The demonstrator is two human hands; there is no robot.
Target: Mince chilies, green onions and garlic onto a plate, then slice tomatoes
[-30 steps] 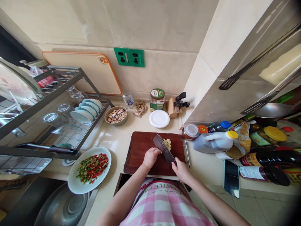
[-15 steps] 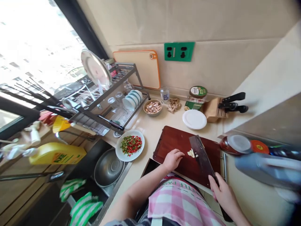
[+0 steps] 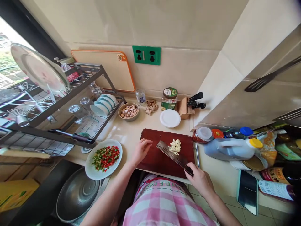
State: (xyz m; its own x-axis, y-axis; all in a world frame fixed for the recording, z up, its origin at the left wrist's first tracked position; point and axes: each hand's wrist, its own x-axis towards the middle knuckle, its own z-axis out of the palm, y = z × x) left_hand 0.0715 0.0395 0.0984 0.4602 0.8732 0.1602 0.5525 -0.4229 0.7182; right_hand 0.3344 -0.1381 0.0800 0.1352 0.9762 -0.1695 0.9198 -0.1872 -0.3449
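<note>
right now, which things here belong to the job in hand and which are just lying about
In use:
broad dark metal cleaver in the right hand
dark red rectangular cutting board
pale chopped pieces on it

Seemingly just lying about:
black phone with pale green edge
cream, orange-edged cutting board
light wooden knife block

Reads LITTLE, then PA, in green capitals across the upper part of the apron (image 3: 160, 204), trailing off illegibly after that. Shows pale and dark print on the green-labelled jar (image 3: 168, 103) and on its lid (image 3: 170, 92), too small to make out. Carries large dark characters on the dark bottle (image 3: 274, 175) at right, perhaps Chinese, though too blurred to be sure. Bears fine, illegible lines on the white-labelled bottle (image 3: 272, 189), and partial, unreadable green lettering on the yellow container (image 3: 17, 188) at far left.
</note>
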